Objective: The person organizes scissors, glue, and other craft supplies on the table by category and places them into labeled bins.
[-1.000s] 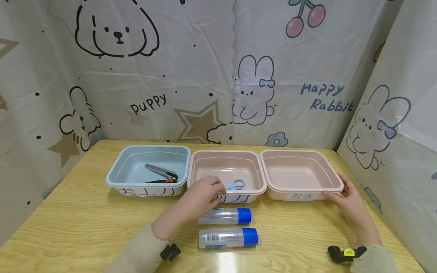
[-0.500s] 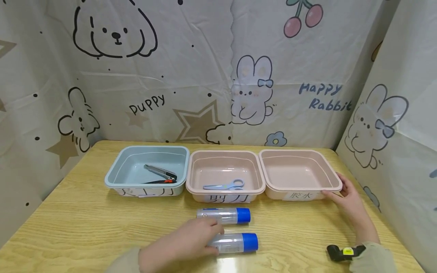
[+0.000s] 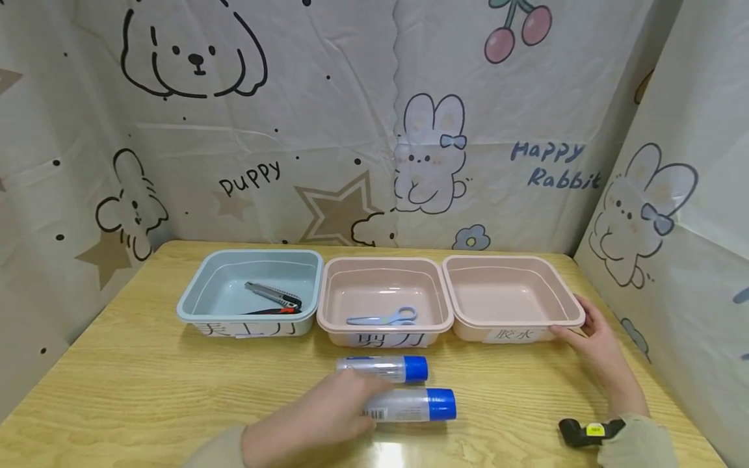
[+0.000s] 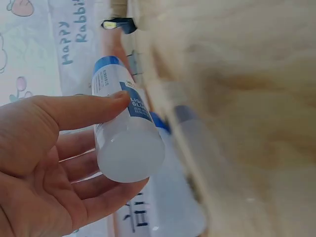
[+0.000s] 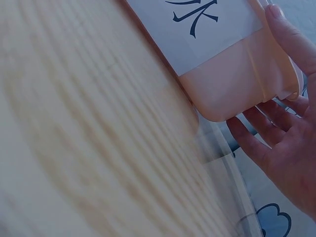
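Observation:
My left hand (image 3: 330,408) holds the nearer liquid glue bottle (image 3: 404,405), clear with a blue cap, low over the table. In the left wrist view the thumb lies along the label of this glue bottle (image 4: 129,153), and the fingers curl behind it. A second glue bottle (image 3: 386,368) lies on its side just beyond, partly behind my left hand. My right hand (image 3: 603,357) grips the right front corner of the right pink bin (image 3: 509,292). The right wrist view shows the thumb at the rim and the fingers against the side of this bin (image 5: 237,74).
The middle pink bin (image 3: 386,286) holds blue scissors (image 3: 383,318). At left, a light blue bin (image 3: 251,279) contains a grey utility knife (image 3: 272,294) and a black-and-red one (image 3: 275,311). Labels face the front. A printed cloth (image 3: 328,130) hangs behind the wooden table (image 3: 146,390).
My left hand has left the middle bin, come down to the nearer glue bottle and taken hold of it. That bottle has shifted right. My right hand stays at the bin corner.

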`<state>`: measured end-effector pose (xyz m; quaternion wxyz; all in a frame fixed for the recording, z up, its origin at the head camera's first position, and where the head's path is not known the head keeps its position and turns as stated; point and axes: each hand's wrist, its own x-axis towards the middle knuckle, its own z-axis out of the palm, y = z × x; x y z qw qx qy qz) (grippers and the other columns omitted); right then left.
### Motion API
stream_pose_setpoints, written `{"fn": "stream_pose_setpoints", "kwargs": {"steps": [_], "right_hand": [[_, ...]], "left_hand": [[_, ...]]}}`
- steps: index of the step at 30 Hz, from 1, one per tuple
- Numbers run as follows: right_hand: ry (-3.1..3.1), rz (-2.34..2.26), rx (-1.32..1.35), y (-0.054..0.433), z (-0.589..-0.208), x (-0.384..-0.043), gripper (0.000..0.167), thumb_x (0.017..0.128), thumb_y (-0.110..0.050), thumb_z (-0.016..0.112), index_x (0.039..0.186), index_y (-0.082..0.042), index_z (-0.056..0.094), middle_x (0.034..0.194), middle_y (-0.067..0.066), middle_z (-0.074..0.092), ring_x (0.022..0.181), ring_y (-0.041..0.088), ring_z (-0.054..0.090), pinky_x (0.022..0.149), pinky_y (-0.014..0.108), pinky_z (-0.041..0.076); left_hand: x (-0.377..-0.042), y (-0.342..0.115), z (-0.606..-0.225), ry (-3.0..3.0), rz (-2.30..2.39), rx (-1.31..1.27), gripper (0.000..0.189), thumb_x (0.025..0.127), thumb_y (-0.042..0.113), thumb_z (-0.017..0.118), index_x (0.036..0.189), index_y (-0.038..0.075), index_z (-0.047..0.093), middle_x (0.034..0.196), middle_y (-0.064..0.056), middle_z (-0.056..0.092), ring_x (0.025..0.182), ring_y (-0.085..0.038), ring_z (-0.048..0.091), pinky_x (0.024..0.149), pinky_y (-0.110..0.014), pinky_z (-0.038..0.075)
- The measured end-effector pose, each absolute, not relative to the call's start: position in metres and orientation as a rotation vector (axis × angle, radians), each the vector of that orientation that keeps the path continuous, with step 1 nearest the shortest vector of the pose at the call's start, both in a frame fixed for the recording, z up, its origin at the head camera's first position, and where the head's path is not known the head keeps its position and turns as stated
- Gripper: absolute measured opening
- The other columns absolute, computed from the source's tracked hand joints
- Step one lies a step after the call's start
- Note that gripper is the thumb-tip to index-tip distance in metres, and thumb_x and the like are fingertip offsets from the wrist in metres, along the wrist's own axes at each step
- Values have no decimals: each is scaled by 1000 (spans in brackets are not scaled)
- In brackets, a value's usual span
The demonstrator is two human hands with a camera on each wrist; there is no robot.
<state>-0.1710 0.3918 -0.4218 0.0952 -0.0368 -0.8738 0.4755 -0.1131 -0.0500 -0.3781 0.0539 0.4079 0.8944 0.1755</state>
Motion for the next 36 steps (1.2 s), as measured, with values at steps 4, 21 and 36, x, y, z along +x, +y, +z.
{"fn": "stream_pose_setpoints", "kwargs": {"steps": [4,21,36], "right_hand": [[-2582,1414,-103,392,-422,-172,81,86,-22,63,147,-13,12,145,18,25,115,-3,35,78,1,35],[-2599,1392,-134,390,-422,-172,81,85,-27,63,147,-16,13,146,18,25,121,14,35,79,1,36],[-2570,1401,-82,392,-420,-170,79,86,-21,64,146,-10,14,142,18,30,114,-1,37,78,1,35]], "left_hand": [[-118,-40,-367,2770,567,1225,50,69,19,77,116,17,62,107,4,65,91,-7,60,78,-24,50],[-147,33,-348,2813,655,1305,50,72,27,76,118,14,61,109,4,65,94,-7,60,83,-18,47],[-191,92,-329,2899,871,1135,52,73,32,74,121,17,60,113,3,64,84,-2,60,69,-10,46]]}}
